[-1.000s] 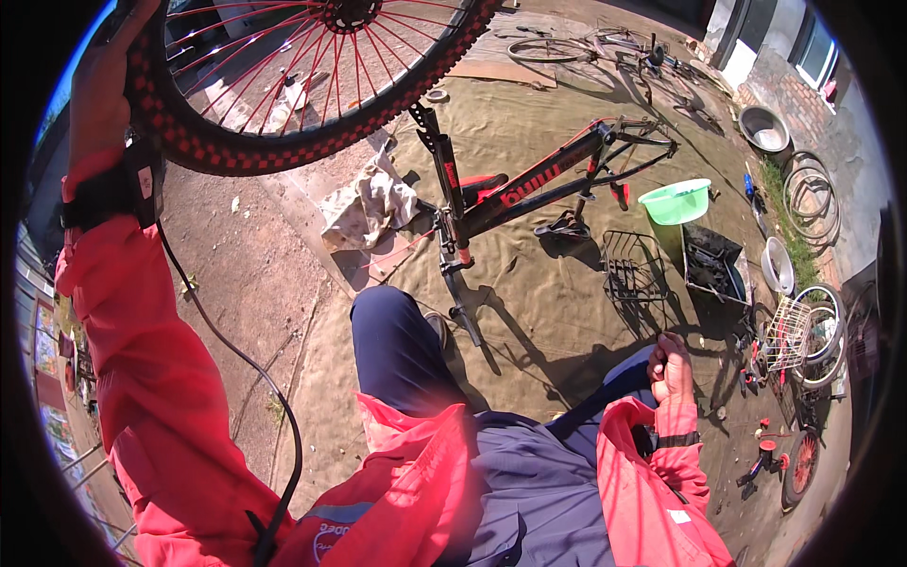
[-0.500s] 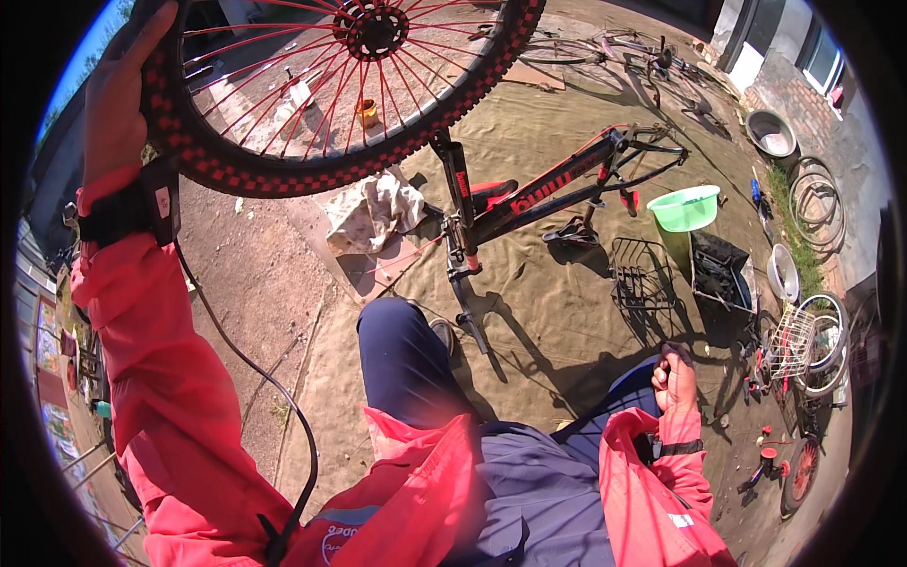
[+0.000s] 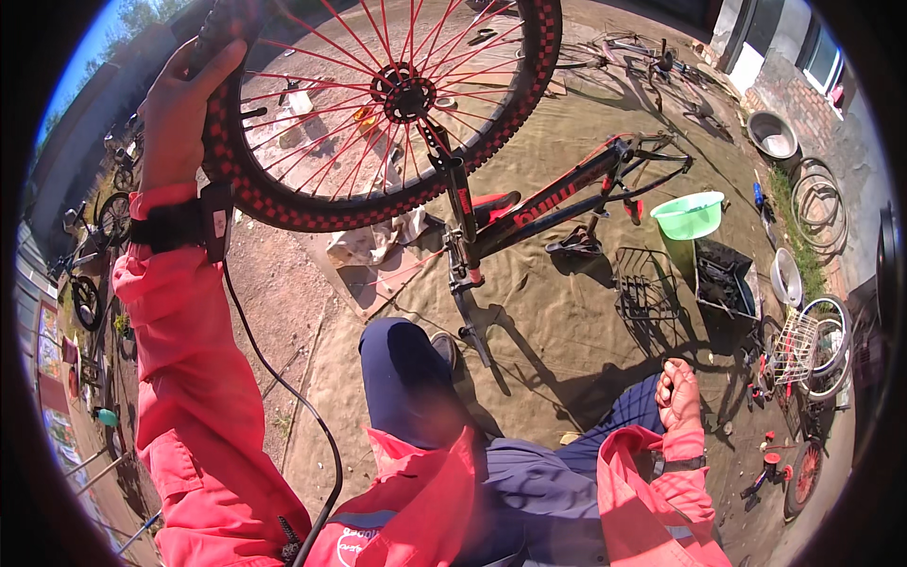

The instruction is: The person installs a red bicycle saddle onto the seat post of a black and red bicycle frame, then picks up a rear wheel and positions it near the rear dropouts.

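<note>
The wheel [image 3: 378, 104] has swung lower, its tyre clasped in the left hand [image 3: 184, 109] grip.

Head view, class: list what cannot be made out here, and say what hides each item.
- Top of the bicycle wheel: cut off by the upper edge.
- Left hand fingers: wrapped behind the tyre, grip hidden.
- Right hand palm: turned down on the knee.
- Small parts beside the wire basket: too small, bent by the rim.
- Bicycle frame: front end behind the wheel.

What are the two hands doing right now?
Left hand: closed on the wheel's tyre.
Right hand: loosely curled on the knee, holding nothing.
</note>
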`<state>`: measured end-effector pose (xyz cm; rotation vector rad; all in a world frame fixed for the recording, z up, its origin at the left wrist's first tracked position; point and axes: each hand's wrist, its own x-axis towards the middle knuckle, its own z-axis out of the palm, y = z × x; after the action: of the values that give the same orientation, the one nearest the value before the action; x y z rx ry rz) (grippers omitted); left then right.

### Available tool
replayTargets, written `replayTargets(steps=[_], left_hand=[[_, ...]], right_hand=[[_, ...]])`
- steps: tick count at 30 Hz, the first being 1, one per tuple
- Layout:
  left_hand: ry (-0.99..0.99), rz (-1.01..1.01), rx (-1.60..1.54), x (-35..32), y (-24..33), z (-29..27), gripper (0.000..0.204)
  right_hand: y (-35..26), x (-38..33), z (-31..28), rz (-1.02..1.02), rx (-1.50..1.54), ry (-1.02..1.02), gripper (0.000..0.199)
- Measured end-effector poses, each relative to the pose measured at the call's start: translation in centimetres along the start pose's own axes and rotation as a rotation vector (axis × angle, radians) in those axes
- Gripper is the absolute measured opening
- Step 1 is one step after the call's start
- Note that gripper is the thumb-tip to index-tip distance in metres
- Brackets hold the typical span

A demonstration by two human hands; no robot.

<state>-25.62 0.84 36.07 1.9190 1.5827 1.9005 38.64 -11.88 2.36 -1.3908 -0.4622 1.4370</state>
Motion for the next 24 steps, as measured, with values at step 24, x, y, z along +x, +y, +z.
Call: replayTargets(steps=[24], left_hand=[[-0.141, -0.332, -0.129, -2.0, -8.3, 4.7, 0.040]], right_hand=[[0.3, 1.0, 0.4, 0.037, -0.063, 0.032, 0.005]])
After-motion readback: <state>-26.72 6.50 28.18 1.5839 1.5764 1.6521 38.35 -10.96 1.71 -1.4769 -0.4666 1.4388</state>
